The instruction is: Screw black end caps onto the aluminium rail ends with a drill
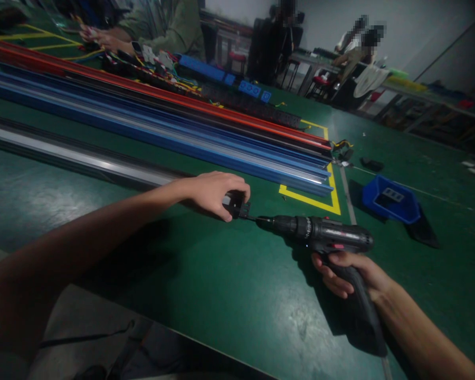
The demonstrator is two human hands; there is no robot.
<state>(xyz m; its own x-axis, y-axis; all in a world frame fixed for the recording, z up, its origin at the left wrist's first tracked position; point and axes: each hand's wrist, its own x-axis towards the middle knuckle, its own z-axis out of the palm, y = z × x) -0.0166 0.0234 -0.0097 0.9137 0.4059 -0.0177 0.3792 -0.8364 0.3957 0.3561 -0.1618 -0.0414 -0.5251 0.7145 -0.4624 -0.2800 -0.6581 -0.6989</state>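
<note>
My right hand (348,274) is wrapped round the handle of a black cordless drill (332,235), which points left. Its thin bit reaches a small black end piece (241,208) on the tip of a long grey metal profile (103,164). Whether the bit sits in a screw there is too small to tell. My left hand (217,192) is closed over that end of the profile, thumb and fingers on either side of the end piece. The profile lies along the green table, running off to the left edge.
Blue profiles (221,150) and a red one (182,98) lie behind, inside yellow tape (334,195). A blue bin (391,198) stands right. Wires and black parts (158,71) lie farther back, where a co-worker's hands (111,39) are busy. The table's near edge (174,330) runs below.
</note>
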